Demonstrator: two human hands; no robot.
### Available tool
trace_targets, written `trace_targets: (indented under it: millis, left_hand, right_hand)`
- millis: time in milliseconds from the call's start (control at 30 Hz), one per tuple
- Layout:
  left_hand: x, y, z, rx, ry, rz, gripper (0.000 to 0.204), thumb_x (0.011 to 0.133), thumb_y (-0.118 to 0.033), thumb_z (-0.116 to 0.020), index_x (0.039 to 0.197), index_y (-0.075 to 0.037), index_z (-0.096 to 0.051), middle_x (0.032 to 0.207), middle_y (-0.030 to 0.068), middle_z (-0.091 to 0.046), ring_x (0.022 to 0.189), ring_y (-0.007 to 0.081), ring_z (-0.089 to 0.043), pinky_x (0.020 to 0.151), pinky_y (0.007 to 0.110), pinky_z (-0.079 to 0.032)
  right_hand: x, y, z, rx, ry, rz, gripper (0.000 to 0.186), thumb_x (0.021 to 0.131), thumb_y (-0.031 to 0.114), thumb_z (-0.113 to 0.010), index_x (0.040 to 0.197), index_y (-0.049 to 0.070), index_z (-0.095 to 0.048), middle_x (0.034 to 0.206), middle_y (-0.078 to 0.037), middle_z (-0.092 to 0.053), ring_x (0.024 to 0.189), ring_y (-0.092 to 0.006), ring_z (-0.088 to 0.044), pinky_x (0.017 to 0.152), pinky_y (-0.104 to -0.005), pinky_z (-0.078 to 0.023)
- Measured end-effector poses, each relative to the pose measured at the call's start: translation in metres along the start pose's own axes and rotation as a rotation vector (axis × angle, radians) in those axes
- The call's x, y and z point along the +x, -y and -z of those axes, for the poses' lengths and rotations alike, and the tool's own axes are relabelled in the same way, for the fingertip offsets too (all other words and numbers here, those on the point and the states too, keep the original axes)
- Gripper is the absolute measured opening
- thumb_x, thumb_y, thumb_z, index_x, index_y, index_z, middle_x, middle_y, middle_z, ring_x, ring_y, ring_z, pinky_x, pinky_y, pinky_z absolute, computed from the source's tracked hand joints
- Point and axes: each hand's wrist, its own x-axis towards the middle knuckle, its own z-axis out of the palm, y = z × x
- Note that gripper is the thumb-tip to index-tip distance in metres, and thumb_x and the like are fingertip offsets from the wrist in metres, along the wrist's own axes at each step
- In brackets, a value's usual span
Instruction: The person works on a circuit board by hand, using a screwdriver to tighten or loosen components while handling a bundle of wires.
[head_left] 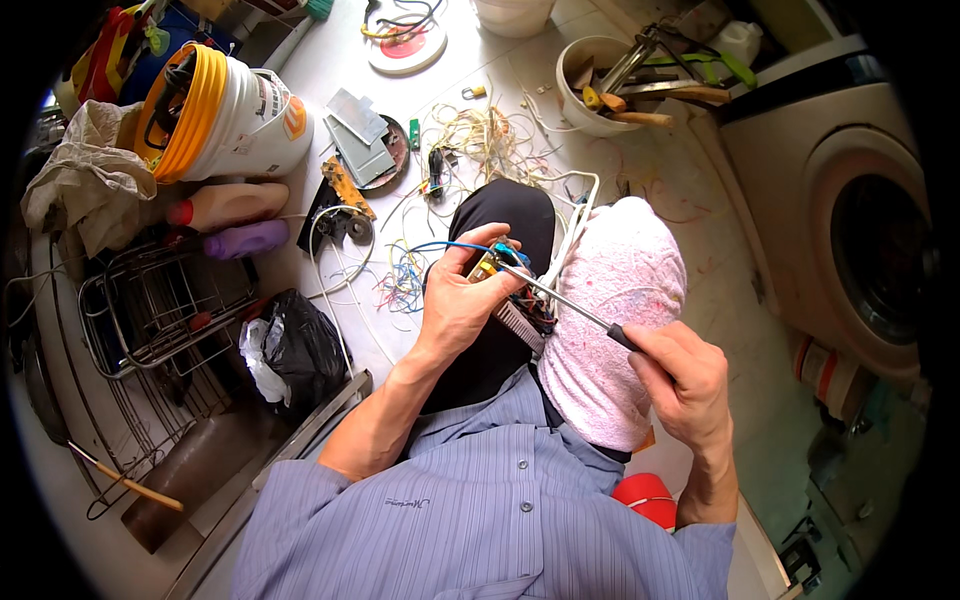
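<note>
Over my lap, my left hand [450, 312] is closed around a circuit board [519, 325] with a ribbed metal heat sink, a yellow component and several wires. A blue wire [440, 244] runs off it to the left. My right hand [688, 378] grips the black handle of a screwdriver [578, 310]; its long shaft slants up-left, with the tip at the board by my left fingers. Exact contact is hidden there. A white cable [577, 228] loops beside the board. Pink towel cloth [622, 290] covers my right leg; black cloth shows on the left.
Tangled wires [490, 140] litter the floor ahead, beside grey metal plates [362, 140]. A bucket of tools [590, 120] stands far right, near a washing machine [800, 150]. At left are a white bucket [245, 120], purple bottle [248, 238], wire rack [150, 320] and black plastic bag [312, 345].
</note>
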Motion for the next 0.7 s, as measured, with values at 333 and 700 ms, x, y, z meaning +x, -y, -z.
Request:
trace_targets:
  millis: [333,700]
  left_hand:
    - [-0.001,0.001,0.000,-0.039,0.003,-0.001,0.052,0.086,-0.003,-0.079,0.134,0.000,-0.057,0.117,0.0084,-0.068,0.098,0.0126,-0.067,0.088,0.028,-0.057]
    - [0.000,0.003,0.003,-0.006,0.009,-0.023,0.051,0.086,-0.004,-0.079,0.133,0.001,-0.058,0.117,0.0082,-0.068,0.098,0.0119,-0.067,0.088,0.028,-0.057]
  right_hand:
    - [0.002,0.017,0.000,-0.083,0.012,-0.010,0.031,0.079,-0.005,-0.073,0.109,0.003,-0.073,0.076,-0.010,-0.061,0.059,-0.0257,-0.061,0.055,-0.0350,-0.048]
    - [0.008,0.020,0.003,-0.111,0.046,0.008,0.029,0.079,-0.005,-0.072,0.108,0.003,-0.074,0.074,-0.011,-0.061,0.058,-0.0259,-0.060,0.055,-0.0346,-0.047]
